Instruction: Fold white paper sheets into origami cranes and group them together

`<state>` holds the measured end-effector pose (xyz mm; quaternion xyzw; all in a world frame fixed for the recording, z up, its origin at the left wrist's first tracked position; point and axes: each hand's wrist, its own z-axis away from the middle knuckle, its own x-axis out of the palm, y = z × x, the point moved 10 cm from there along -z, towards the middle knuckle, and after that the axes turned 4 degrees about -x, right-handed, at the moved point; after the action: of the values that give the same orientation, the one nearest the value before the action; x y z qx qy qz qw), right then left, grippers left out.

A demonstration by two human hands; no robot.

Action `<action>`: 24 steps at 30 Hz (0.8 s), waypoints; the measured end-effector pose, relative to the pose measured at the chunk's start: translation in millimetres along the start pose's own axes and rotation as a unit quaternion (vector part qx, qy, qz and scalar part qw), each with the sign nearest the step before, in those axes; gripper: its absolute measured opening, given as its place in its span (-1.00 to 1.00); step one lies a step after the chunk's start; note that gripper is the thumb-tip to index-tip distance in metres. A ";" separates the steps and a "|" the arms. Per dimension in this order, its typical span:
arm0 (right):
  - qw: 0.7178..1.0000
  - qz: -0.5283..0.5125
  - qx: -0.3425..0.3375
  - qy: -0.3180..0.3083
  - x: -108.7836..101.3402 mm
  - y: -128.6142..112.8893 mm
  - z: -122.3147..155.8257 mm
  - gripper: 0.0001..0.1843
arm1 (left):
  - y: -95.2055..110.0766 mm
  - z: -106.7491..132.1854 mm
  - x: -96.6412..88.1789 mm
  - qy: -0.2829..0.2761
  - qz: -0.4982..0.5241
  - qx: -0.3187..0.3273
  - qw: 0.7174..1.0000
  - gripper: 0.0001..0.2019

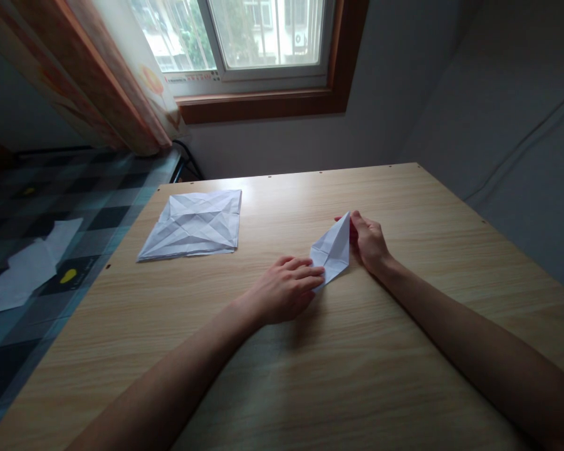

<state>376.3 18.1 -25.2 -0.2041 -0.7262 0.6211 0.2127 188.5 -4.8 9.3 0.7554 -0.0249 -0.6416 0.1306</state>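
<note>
Where the left hand (289, 288) rests: over the lower-left part of the folded paper (333, 247), open, its fingers outstretched and close together.
Right hand (369, 243): closed at the far, pointed tip of that same paper — thumb and fingers gripping it.
Folded paper: white, creased and kite-like, between the two hands and near the middle of the desk (263, 369).
Desk: pale wood grain, with small dark holes along its edges.
Paper stack (197, 222): creased white sheets in layers at the desk's far left, well apart from both hands.
Checked cloth (101, 216): left of the desk, with loose white paper (31, 269) lying on it.
Window (272, 37): beyond the far edge, framed in reddish brown — a floral curtain (122, 75) hangs at its left.
</note>
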 end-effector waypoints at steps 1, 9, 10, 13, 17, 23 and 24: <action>1.000 -0.001 -0.007 -0.022 4.6 -2.6 2.8 -0.44 | -2.5 -0.3 -0.6 0.003 -0.009 -0.014 1.000 -0.66; 0.945 0.250 -0.151 -0.147 34.2 -27.3 25.4 -0.71 | -21.9 2.1 -9.0 0.056 -0.025 -0.083 0.995 -0.70; 0.931 0.282 -0.173 -0.151 36.6 -31.2 26.8 -0.76 | -27.1 3.6 -12.6 0.079 -0.016 -0.098 0.992 -0.74; 0.897 0.335 -0.234 -0.170 43.7 -40.4 32.1 -0.78 | -47.3 11.7 -25.9 0.160 -0.006 -0.164 0.973 -0.69; 0.846 0.379 -0.295 -0.233 56.5 -42.0 46.9 -0.65 | -55.9 12.7 -25.5 0.150 0.003 -0.175 0.973 -0.39; 0.804 0.448 -0.301 -0.251 63.1 -40.1 60.9 -0.69 | -43.7 6.1 -5.7 0.029 -0.021 -0.126 0.991 -0.59; 0.795 0.460 -0.303 -0.253 65.1 -40.2 63.0 -0.67 | -43.2 6.1 -5.3 0.026 -0.024 -0.127 0.991 -0.59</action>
<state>285.8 -2.6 9.5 -0.4037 -0.7256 0.4235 -0.3621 176.0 36.9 3.6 0.7497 0.0781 -0.6223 0.2110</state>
